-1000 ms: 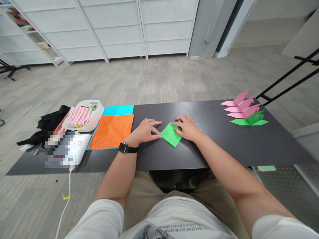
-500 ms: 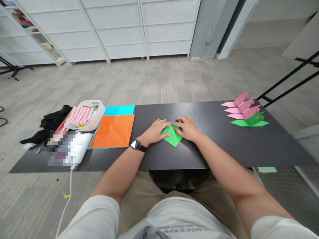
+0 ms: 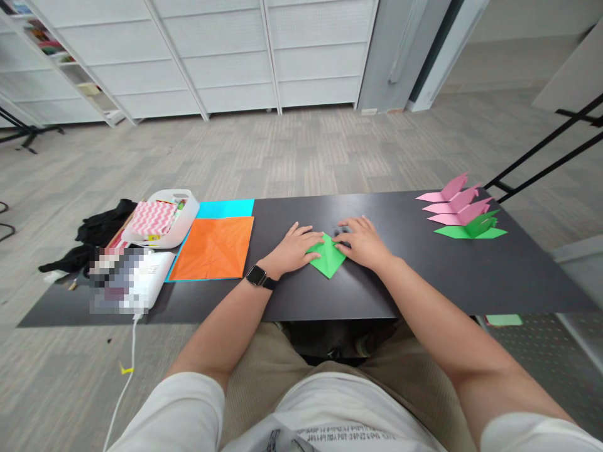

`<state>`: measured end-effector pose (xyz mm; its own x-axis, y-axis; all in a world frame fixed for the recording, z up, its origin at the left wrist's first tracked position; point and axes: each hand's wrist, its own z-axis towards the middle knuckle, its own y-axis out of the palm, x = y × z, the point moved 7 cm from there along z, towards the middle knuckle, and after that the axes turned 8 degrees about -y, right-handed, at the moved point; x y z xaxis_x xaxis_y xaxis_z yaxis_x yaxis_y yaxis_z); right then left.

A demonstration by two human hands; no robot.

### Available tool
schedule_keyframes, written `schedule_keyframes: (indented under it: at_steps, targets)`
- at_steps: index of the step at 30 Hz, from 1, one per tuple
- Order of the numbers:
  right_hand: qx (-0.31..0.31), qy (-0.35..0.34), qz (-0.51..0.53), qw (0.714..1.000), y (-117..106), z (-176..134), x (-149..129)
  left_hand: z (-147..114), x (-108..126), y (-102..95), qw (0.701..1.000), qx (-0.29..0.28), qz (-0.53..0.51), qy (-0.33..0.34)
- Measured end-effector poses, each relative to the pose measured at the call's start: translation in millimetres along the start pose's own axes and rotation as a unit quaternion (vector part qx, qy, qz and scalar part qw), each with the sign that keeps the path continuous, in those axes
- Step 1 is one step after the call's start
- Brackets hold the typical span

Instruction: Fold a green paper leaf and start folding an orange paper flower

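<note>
— Anything hidden or hard to make out?
— Can't read the pixelated patch [image 3: 120,281] over part of a white case [image 3: 160,269], at the left of the tabletop [image 3: 438,282]. Can't name the small dark grey object [image 3: 342,230] either, partly covered by the right hand [image 3: 365,242], close to the far right side of the green paper [image 3: 330,259].
— And where to find that paper?
— Lying mid-tabletop, folded, with one corner toward the near edge. Covered along its left side by the left hand [image 3: 295,249], so not visible in full.
— Gripped there?
— Rather pressed from above, palm down, fingers extended and a little apart, thumb across the paper.
— Same with the right hand?
— Loosely bent, thumb and forefinger close together at the paper's right edge. Can't tell whether pinching or merely touching.
— Containers?
— Can see a white basket [image 3: 185,220] at the far left, holding a pink-and-white zigzag cloth [image 3: 153,217] plus small items too jumbled to identify.
— And farther right?
— Can see three pink folded figures [image 3: 464,199] and a green folded figure [image 3: 477,228], partly overlapping in view.
</note>
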<state>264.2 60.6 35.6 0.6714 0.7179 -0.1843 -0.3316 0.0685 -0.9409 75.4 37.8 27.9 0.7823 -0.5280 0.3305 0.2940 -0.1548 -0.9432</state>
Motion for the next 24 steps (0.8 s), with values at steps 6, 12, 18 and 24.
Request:
schedule_keyframes:
  at_steps: [6, 12, 18, 24]
  targets:
    - [-0.048, -0.036, -0.038, 0.997, -17, -13, -6, 1, -3, 2.4, 1.0, 0.003, -0.009, -0.005]
    - [-0.084, -0.075, -0.051, 0.992, -30, -32, -10, 1, -4, 3.2, 1.0, 0.009, -0.01, -0.001]
    - [-0.063, -0.063, -0.022, 0.996, -46, -7, 2, 1, -8, 1.9, 1.0, 0.021, -0.003, 0.006]
    - [0.004, -0.043, 0.052, 0.998, -10, 26, -5, 0, -9, -7.2, 0.998, 0.06, -0.002, 0.009]
